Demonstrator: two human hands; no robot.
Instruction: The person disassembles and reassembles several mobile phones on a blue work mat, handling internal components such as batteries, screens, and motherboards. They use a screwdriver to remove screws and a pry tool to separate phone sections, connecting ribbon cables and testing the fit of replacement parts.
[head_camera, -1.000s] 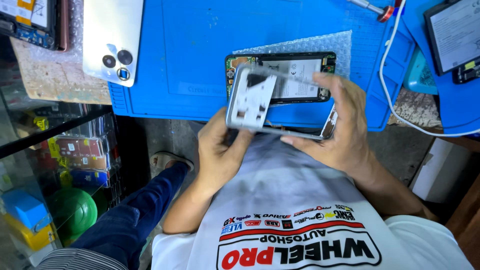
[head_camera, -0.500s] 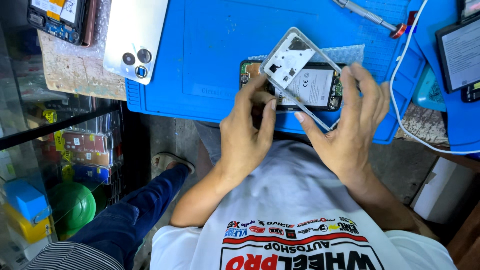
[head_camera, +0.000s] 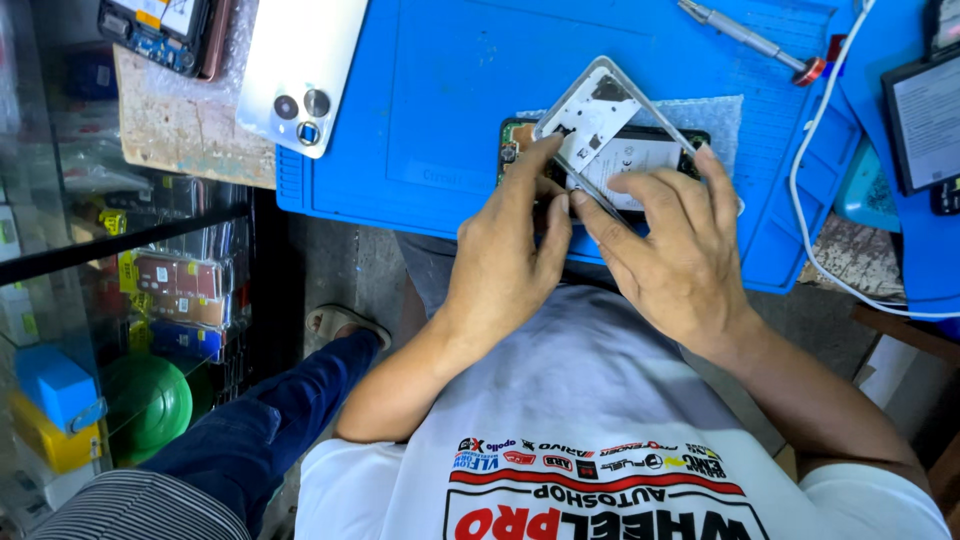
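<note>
So the biggest thing on the bench is the blue work mat, and the opened phone lies on it near the front edge, on what looks like a bit of bubble wrap, insides facing up with the battery showing. A second ago the white back frame was held up off the phone in both hands; now it's tipped down and angled over the phone's left end, one edge resting against the body. Looks to me like it's either going on or coming off, can't say which.

Left hand has thumb and index pinched on the frame's lower edge. Right hand lies flat-ish over the phone's right half, fingers spread and pressing down, not really gripping anything.

Another white phone sits camera-side up at the mat's left corner. A screwdriver lies top right, well apart. Containers-wise, the glass cabinet on the left holds small coloured packets, hard to tell what exactly.
</note>
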